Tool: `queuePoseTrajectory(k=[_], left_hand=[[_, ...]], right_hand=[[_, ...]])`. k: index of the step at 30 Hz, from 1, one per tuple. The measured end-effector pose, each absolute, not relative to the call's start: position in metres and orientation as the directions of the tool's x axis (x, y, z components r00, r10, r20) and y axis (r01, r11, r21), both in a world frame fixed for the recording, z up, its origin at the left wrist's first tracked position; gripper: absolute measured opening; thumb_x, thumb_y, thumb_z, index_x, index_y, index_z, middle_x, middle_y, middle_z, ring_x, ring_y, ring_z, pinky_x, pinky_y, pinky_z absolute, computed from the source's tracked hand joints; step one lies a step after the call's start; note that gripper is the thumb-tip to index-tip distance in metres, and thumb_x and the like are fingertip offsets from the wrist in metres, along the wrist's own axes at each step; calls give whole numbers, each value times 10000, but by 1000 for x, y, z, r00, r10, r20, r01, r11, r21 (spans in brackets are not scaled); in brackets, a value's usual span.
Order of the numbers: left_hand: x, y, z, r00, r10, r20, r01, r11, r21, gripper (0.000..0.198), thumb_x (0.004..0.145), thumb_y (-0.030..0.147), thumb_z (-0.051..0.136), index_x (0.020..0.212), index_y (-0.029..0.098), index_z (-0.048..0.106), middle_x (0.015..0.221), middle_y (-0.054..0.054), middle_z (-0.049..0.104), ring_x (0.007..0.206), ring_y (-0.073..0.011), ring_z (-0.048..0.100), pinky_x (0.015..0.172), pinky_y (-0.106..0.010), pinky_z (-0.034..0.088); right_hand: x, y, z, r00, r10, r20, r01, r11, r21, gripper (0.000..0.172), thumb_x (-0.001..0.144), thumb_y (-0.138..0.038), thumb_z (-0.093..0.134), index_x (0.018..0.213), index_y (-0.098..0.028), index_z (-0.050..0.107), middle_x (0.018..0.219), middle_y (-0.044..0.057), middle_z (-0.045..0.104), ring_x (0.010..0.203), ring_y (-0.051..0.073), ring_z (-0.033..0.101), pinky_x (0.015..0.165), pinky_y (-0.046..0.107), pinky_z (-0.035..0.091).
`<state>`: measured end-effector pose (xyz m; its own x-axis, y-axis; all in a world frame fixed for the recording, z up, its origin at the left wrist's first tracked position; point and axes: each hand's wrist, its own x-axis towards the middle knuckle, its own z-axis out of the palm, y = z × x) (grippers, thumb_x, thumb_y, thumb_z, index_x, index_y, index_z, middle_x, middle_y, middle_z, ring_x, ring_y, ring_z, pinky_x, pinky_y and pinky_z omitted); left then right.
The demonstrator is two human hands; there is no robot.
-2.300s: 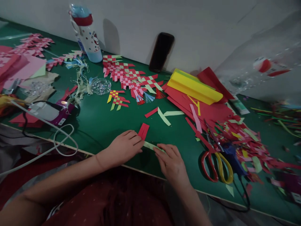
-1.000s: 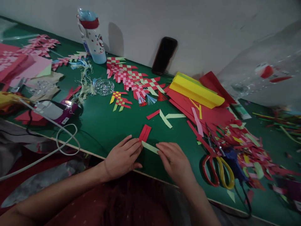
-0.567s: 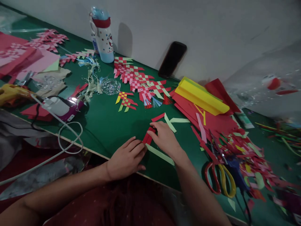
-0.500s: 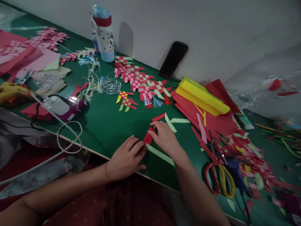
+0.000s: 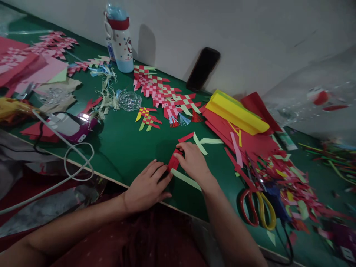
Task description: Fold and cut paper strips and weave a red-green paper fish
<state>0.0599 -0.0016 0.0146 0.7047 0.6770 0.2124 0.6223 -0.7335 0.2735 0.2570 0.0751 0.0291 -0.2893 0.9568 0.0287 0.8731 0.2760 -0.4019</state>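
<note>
— Both hands are down near the front edge of the green bench [image 5: 122,155]. Left hand [image 5: 147,187] lies flat with its fingers spread, the fingertips pressing beside the lower end of the red strips [image 5: 174,161]. Right hand [image 5: 193,163] has its fingers drawn together, pinching the upper part of those same red strips.

— And the pale one?

— A light green strip [image 5: 185,179] lies on the bench running out from under the red strips toward the right wrist; the hand's heel is just above it. I cannot tell whether it already passes through the red pair or only lies beneath.

— How far along would you say?

— Early, by my reading. Only a couple of red strips and one green are together, nothing like a checkered patch yet. Further back, a row of finished woven pieces [image 5: 164,92] lies in red, pink and green, with a smaller woven piece [image 5: 147,118] in yellow and red nearer. So many are done; this one is barely begun.

— Spare material?

— Loose strips [image 5: 200,142] just beyond the right hand, a yellow sheet stack [image 5: 236,113] on red paper, and scissors [image 5: 257,207] among cuttings to the right.
</note>
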Motion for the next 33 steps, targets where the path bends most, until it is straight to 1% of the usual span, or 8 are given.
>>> queuePoseTrajectory(k=[4,7,9,15,18,22,29,33], left_hand=[[60,-3,14,700,680,218,630,-731,261,522,892,490,549,1291,154,534,1266,-132,542,1211,-309,451,1102,-528,334],[61,-3,13,697,683,218,635,-729,256,519,884,489,565,1288,164,537,1280,-122,545,1218,-301,450,1109,-523,323],[61,-4,14,694,688,211,642,-725,252,531,866,487,593,1290,172,535,1288,-114,547,1229,-297,445,1116,-521,313],[62,-3,21,683,702,199,661,-711,240,487,870,466,596,1269,189,552,1288,-97,562,1276,-297,418,1136,-529,271],[63,0,22,727,651,216,619,-759,202,480,877,442,595,1255,148,558,1319,-97,555,1308,-287,397,1157,-496,245],[64,5,22,801,567,191,545,-823,159,510,900,427,570,1277,86,530,1297,-111,580,1259,-246,464,1156,-402,256],[67,11,24,829,542,139,522,-839,155,624,839,535,621,1281,105,523,1246,-104,609,1193,-257,519,1117,-401,302],[69,13,26,818,558,142,534,-827,172,611,819,559,633,1242,126,550,1208,-85,623,1177,-247,524,1111,-399,308]], right_hand=[[264,60,41,-325,942,87,857,332,-394,347,891,-221,521,1232,-167,551,1170,125,626,1092,267,550,938,444,446],[271,33,49,-383,904,191,824,428,-371,286,933,-214,477,1188,-187,603,1130,96,656,1070,246,554,948,431,448],[275,11,49,-423,881,210,806,472,-357,250,939,-198,475,1120,-201,647,1075,79,677,1021,233,559,911,411,467],[279,-29,33,-401,909,115,861,417,-291,303,915,-160,495,1163,-231,655,1139,90,666,986,243,537,839,423,491],[280,-32,27,-389,912,128,867,410,-285,326,924,-164,478,1192,-244,645,1151,88,665,993,242,530,835,423,491],[281,-32,24,-372,915,157,869,402,-287,314,928,-175,479,1182,-245,649,1159,72,666,999,242,520,847,417,479],[284,-37,22,-372,914,163,874,404,-270,303,921,-186,497,1180,-240,647,1178,54,671,1010,249,534,818,407,472],[297,-39,29,-348,923,166,890,381,-253,260,921,-191,498,1104,-238,677,1118,66,695,978,249,568,781,407,476]])
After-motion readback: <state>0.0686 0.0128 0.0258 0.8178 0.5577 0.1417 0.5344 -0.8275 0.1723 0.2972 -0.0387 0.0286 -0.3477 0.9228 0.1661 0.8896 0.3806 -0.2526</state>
